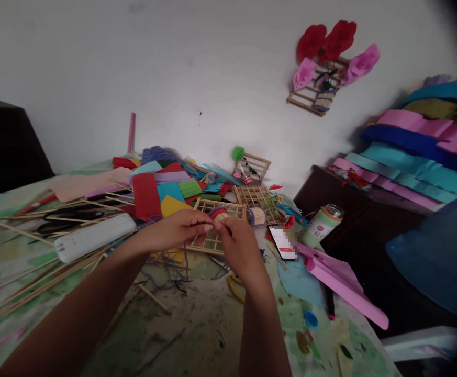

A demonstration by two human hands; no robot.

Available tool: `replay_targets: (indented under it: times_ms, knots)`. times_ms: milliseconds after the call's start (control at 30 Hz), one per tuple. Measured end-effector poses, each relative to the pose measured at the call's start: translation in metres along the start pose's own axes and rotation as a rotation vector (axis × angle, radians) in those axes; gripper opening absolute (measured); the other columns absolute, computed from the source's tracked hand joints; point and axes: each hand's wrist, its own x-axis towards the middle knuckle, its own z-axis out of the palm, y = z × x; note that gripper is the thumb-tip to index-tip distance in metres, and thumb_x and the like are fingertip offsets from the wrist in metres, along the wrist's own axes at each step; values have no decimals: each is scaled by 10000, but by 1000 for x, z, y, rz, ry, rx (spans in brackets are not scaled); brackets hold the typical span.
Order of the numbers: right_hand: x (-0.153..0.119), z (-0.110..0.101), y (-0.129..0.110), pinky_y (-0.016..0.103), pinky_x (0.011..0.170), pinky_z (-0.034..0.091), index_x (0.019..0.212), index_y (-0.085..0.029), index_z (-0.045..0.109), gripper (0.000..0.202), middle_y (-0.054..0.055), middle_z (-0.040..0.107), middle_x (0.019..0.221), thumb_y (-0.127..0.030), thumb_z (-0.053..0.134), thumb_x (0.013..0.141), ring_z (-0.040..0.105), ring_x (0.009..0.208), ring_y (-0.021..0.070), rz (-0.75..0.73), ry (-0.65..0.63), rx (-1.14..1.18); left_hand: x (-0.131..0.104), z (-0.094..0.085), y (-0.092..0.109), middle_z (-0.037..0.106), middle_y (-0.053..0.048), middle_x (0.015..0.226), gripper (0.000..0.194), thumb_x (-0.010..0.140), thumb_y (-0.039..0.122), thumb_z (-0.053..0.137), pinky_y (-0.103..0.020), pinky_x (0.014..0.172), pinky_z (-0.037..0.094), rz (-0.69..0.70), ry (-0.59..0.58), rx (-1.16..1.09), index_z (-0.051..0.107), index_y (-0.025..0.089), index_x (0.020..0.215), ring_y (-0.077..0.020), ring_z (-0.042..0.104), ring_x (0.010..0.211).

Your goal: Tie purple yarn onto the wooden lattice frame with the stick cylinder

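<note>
Both hands meet over a small lattice frame of thin wooden sticks (203,205) on the table. My right hand (239,246) is closed around the near side of a small basket of upright sticks (219,214) with dark yarn round its rim. With thumb and fingers pressed together, my left hand (185,228) pinches at the basket's near left edge; what lies between those fingertips is too small to make out, perhaps a strand. Just right of the hands lies a second small stick basket with purple yarn bands (257,216). Loose purple yarn (169,256) trails below my left hand.
Coloured felt sheets (146,196), scissors (61,219), a white power strip (95,238) and long sticks (35,296) lie left. Rightward are a phone (283,243), a jar (324,224), pink paper (349,288) and a blue cap (310,318). Yellow-handled scissors (235,289) lie beneath my right wrist.
</note>
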Motion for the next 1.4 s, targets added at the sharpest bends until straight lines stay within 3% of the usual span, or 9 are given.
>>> replay_targets:
  times_ms: [100, 300, 533, 900, 1033, 1133, 1267, 1400]
  knots:
    - [1, -6, 8, 247, 572, 287, 675, -179, 594, 235, 15, 586, 645, -242, 459, 857, 495, 623, 145, 24, 102, -13, -1, -5, -4, 464, 19, 582, 331, 866, 423, 459, -199, 504, 347, -46, 10, -79, 548, 164, 679, -102, 431, 528]
    - [1, -20, 21, 252, 544, 281, 680, -184, 574, 251, -6, 516, 578, -293, 432, 856, 458, 580, 148, 78, 177, 50, -2, -17, -9, 460, 23, 586, 288, 853, 412, 475, -210, 527, 331, -53, 78, -157, 552, 163, 731, -107, 424, 543]
    - [2, -15, 19, 261, 551, 272, 579, -207, 455, 270, -2, 486, 566, -289, 421, 834, 435, 583, 154, 67, 71, 36, -2, -18, -10, 495, 19, 635, 256, 849, 380, 493, -204, 530, 322, -43, 116, -116, 596, 159, 768, -101, 433, 563]
    - [2, -11, 9, 260, 548, 259, 601, -190, 477, 277, -4, 502, 593, -295, 431, 853, 434, 588, 142, 78, 58, -1, -1, -20, -17, 514, 17, 618, 286, 871, 389, 455, -216, 549, 347, 19, 159, -84, 589, 160, 764, -110, 471, 581]
    - [2, -10, 6, 252, 540, 265, 636, -185, 543, 270, -8, 530, 593, -307, 454, 860, 445, 580, 138, 61, 53, 10, 1, -15, -19, 607, -36, 852, 266, 846, 387, 507, -245, 678, 427, -16, 191, -117, 607, 149, 915, -155, 555, 784]
    - [2, -8, 7, 244, 552, 280, 667, -180, 565, 257, -4, 560, 629, -293, 450, 867, 458, 593, 137, 22, 63, 10, 3, -8, -21, 591, -78, 1080, 351, 824, 402, 549, -272, 755, 449, -23, 233, -117, 566, 157, 1074, -187, 559, 927]
    - [1, -3, 8, 235, 564, 284, 658, -173, 556, 250, -4, 564, 644, -273, 456, 865, 460, 604, 134, -28, 75, 12, 5, 1, -22, 573, -88, 1188, 393, 821, 397, 559, -279, 791, 454, 52, 150, -128, 542, 186, 1152, -206, 548, 1030]
    - [1, -4, 8, 230, 553, 277, 650, -173, 553, 258, -16, 541, 607, -269, 450, 866, 446, 580, 127, -44, 78, 14, 7, 2, -17, 634, -35, 858, 249, 862, 361, 500, -240, 693, 442, 51, 27, -88, 615, 162, 957, -151, 572, 793]
